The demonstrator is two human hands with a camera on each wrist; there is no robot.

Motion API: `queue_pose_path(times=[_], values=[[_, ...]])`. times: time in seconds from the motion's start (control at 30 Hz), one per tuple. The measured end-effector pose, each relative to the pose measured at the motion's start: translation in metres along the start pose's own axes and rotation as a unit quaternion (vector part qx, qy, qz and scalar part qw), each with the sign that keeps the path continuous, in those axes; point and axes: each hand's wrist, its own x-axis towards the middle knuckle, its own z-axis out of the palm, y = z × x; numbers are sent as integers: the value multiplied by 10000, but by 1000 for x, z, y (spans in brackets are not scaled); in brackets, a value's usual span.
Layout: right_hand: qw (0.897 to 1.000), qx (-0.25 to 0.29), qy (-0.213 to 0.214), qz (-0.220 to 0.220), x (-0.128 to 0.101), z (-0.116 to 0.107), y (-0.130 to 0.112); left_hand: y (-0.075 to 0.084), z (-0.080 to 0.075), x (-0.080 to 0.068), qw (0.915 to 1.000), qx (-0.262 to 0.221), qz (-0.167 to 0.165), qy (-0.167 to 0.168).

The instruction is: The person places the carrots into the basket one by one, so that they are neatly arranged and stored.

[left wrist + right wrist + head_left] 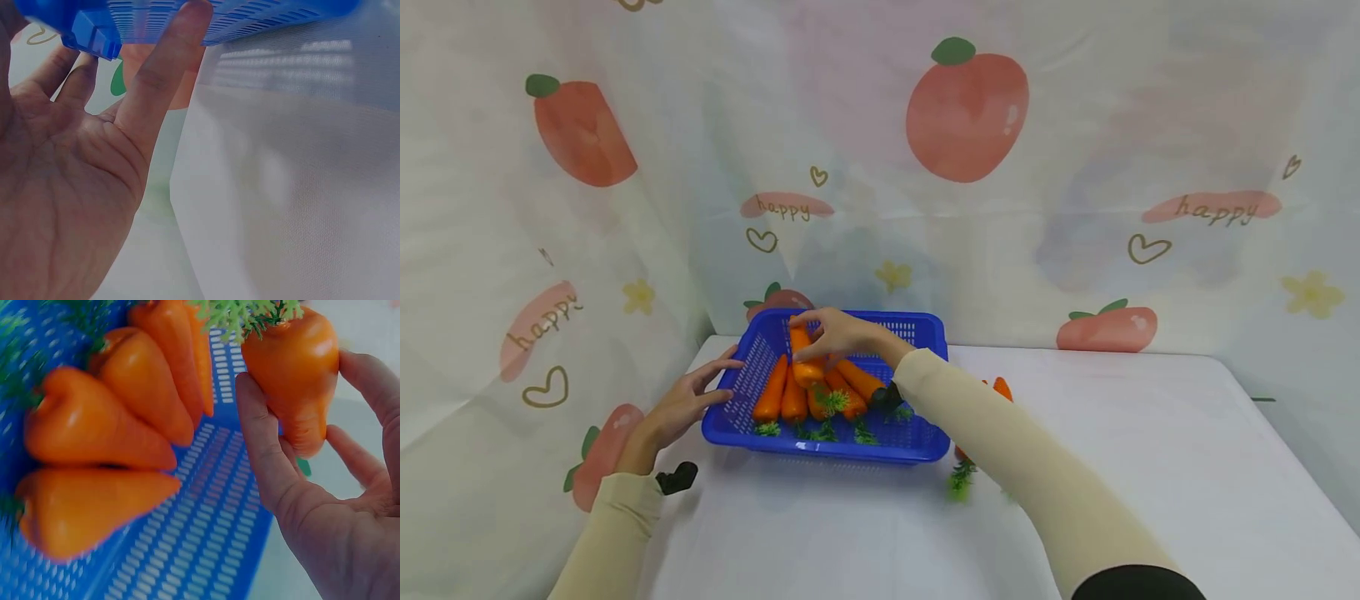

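On the white worktop [1150, 433] in front of us sits a blue slotted basket [917, 332], pushed toward the far left corner by the fruit-print backdrop. Our right hand [838, 333] reaches over the basket and holds one orange carrot [803, 358] above the others; the right wrist view shows its grip clamped on that carrot [294, 381], thumb on one side and fingers [369, 381] on the other, with the green leafy top pointing toward us. Beneath it, several more carrots [782, 396] lie side by side on the basket floor, tips toward the far wall and green tops toward the near rim. Our left hand [681, 408] rests against the basket's left wall, fingers straight and spread rather than closed round anything; the left wrist view shows a fingertip [187, 19] touching the blue rim [94, 34]. Just beside the basket's right side, another carrot [1002, 388] lies on the worktop, mostly hidden behind our right sleeve [1000, 450].
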Motion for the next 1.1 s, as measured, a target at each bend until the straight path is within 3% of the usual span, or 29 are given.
queue_pose_path(times=[0.27,0.57,0.83,1.1], values=[[9995,188,-56,242,33,21,10,0,0,2,10000,16,1,37],[9983,365,31,462,53,40,17,-3,0,2,10000,-34,-17,87],[9950,613,170,765,62,50,21,-1,1,3,9999,-44,-49,107],[9946,430,416,852,60,59,19,-2,1,3,9999,3,-37,108]])
